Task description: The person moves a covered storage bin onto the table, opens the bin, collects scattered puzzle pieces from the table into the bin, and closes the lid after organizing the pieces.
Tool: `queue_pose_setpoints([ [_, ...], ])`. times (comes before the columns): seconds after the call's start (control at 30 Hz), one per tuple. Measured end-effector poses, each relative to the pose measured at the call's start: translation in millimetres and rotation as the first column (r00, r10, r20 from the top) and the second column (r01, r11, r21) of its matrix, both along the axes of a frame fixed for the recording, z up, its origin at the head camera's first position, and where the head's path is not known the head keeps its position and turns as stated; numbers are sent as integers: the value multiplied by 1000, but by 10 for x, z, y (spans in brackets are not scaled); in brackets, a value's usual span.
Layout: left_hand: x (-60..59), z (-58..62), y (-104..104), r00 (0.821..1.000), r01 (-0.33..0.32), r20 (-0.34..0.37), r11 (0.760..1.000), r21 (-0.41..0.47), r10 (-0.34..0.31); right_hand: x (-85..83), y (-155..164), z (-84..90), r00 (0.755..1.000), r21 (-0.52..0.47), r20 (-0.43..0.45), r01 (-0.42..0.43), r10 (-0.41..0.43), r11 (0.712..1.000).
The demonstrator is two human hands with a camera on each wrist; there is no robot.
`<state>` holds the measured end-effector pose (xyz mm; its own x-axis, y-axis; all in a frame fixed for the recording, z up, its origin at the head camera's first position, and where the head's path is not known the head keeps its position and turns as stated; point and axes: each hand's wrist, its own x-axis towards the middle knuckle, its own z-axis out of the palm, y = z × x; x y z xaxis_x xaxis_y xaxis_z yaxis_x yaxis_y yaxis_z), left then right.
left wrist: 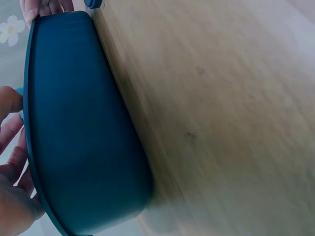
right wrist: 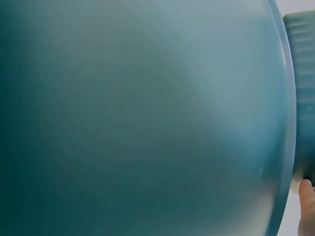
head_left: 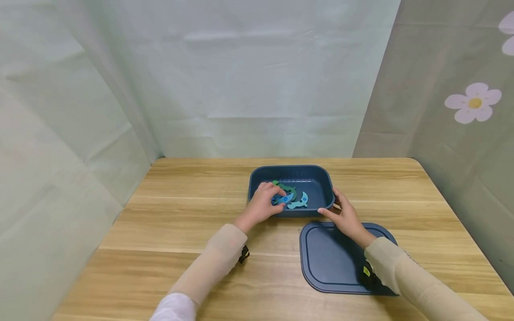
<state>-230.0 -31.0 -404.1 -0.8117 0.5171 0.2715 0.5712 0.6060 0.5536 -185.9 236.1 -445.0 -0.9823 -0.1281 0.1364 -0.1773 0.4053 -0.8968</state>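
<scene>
A dark blue rectangular box (head_left: 309, 213) stands on the wooden table with its top uncovered. Inside it lie several flat pieces, among them a green curved piece (head_left: 292, 191) and a light-blue crescent-shaped piece (head_left: 299, 203). My left hand (head_left: 263, 203) reaches over the front rim and pinches a blue crescent-shaped piece (head_left: 287, 198) between thumb and fingers. With thumb in front and fingers at the side, my right hand (head_left: 345, 216) grips the box's right front corner. In the left wrist view, the box's outer wall (left wrist: 83, 123) hides the pieces' lower parts.
A dark blue lid (head_left: 333, 263) lies flat on the table (head_left: 160, 249) in front of the box, under my right forearm. It fills most of the right wrist view. Pale curtains (head_left: 257, 89) hang behind and beside the table.
</scene>
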Motion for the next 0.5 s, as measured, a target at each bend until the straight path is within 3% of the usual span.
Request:
queue_pose_setpoints([
  [0.5, -87, -3, 154, 1000, -1, -8, 1000, -13, 1, -17, 8, -32, 1000, 18, -8, 8, -7, 1000],
])
